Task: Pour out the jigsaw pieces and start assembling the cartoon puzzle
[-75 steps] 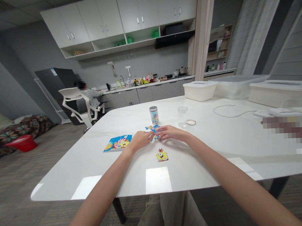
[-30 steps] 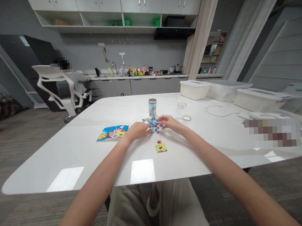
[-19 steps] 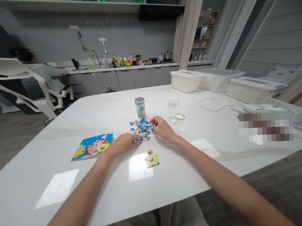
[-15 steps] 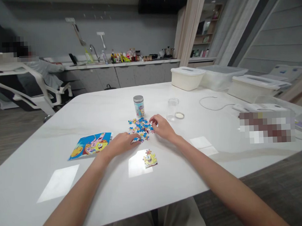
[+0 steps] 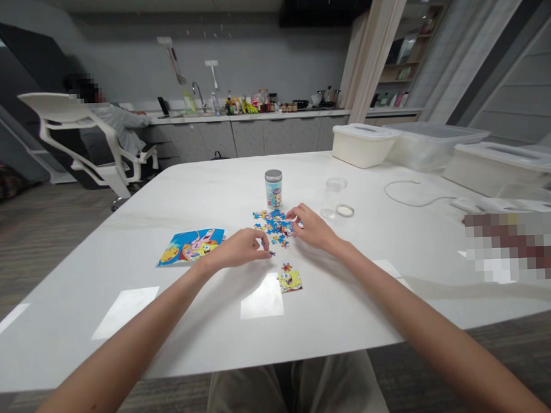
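Note:
My left hand is just left of the loose puzzle pieces, pinching a small dark puzzle piece at its fingertips. My right hand reaches over the right side of the pile of puzzle pieces, its fingers curved and apart, tips at the pieces. Whether it touches one is hard to see. Nearer to me lies a small joined section of puzzle, mostly yellow with a cartoon face. A picture sheet, blue with cartoon figures, lies left of my left hand.
Behind the pile stands a printed tin with a silver lid. To the right are a clear jar and a round lid. White bins and a cable occupy the table's right side. A person sits in a white chair at far left.
My left hand has lifted away from the pieces' near-left edge, with a small piece now showing at its fingertips. My right hand stays over the pile. The whole view has shifted.

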A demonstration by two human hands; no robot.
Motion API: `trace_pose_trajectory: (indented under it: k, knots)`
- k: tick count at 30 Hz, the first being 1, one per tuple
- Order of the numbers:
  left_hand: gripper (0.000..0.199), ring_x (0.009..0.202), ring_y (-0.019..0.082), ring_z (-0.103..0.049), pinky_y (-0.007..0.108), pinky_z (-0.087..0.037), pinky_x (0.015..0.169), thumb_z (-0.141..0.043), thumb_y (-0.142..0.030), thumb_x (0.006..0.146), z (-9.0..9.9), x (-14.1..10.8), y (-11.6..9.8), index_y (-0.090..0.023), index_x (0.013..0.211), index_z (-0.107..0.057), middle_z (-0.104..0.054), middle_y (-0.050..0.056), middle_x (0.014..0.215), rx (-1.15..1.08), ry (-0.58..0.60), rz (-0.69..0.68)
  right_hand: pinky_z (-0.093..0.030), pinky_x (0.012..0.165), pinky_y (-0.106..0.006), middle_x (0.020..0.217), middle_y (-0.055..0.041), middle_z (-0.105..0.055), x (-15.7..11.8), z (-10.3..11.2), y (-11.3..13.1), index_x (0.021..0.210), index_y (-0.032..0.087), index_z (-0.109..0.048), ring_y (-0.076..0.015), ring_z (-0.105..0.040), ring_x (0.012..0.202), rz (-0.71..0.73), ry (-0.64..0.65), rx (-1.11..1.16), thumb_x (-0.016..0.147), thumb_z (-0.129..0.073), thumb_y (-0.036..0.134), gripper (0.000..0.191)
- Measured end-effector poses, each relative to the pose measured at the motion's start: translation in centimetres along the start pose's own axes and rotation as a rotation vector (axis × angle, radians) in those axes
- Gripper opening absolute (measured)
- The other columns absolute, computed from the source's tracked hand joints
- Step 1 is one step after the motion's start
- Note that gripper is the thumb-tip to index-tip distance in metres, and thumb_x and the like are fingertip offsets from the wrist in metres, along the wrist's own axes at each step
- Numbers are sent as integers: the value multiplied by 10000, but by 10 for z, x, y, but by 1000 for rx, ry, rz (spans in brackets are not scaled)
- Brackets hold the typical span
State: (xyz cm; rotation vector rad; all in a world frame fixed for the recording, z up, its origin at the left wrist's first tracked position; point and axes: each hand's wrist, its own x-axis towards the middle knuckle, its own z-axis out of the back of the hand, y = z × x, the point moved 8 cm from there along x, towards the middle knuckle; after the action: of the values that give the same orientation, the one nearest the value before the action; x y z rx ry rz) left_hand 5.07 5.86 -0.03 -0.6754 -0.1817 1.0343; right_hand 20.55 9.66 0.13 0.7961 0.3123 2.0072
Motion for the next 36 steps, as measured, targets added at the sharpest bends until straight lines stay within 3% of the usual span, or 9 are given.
trace_pose_trajectory:
  k: [3, 7, 11, 16, 22, 27, 32, 36]
  knots:
    - [290, 456, 90, -311, 242, -221, 482, -676, -460, 713, -14, -7, 20, -176, 771, -656, -417, -65, 493, -121, 84, 98, -478, 800, -334, 1048, -82, -582, -4, -4, -2, 1018, 190, -594, -190, -604, 870, -40, 154, -134, 841, -505, 109, 214]
    - [255, 472, 107, -356, 246, -240, 499, -614, -410, 754, -22, -16, 33, -180, 812, -707, -433, -53, 501, -146, 61, 148, -482, 809, -352, 1012, -98, -593, -18, 7, 7, 960, 187, -601, -224, -594, 934, 130, 111, -240, 864, -460, 96, 194]
    - [280, 556, 148, -464, 263, -311, 583, -506, -361, 853, -15, -26, 29, -199, 955, -710, -498, -23, 542, 55, -108, 99, -492, 792, -353, 981, -86, -589, -34, 17, 0, 973, 201, -590, -209, -600, 883, 113, 45, -200, 891, -406, 101, 224]
    - [325, 663, 180, -539, 274, -356, 633, -449, -380, 916, -16, -30, 22, -205, 973, -717, -564, 22, 577, 146, -88, -14, -492, 874, -390, 1040, -93, -589, -42, 18, -21, 1046, 201, -582, -225, -609, 954, -9, 62, -186, 901, -409, 141, 234]
    - [336, 623, 146, -520, 248, -365, 628, -559, -465, 854, -11, -29, 23, -222, 1004, -737, -544, -13, 567, 120, -70, -35, -477, 934, -432, 1055, -101, -604, -42, 13, -29, 1038, 198, -611, -243, -602, 1005, -3, 98, -171, 884, -425, 140, 248]
    - [327, 512, 109, -416, 250, -313, 585, -568, -457, 855, -17, -27, 20, -228, 998, -751, -471, -41, 512, 95, -41, -45, -496, 884, -408, 1045, -87, -602, -42, 15, -7, 1003, 209, -620, -223, -602, 983, 29, 73, -98, 875, -425, 97, 259]
    - [326, 488, 111, -344, 250, -269, 551, -575, -484, 839, -21, -25, 22, -210, 964, -701, -360, -76, 487, 50, -81, -3, -492, 913, -410, 1064, -82, -606, -51, 1, 31, 1007, 222, -597, -216, -580, 1045, 182, 162, 31, 872, -459, 70, 246]
    - [318, 486, 110, -324, 246, -250, 549, -593, -507, 813, -22, -26, 21, -208, 902, -653, -360, -85, 489, 15, -99, 29, -494, 902, -409, 1057, -85, -603, -57, -6, 39, 1016, 226, -590, -220, -575, 1058, 223, 184, 63, 859, -463, 51, 267]
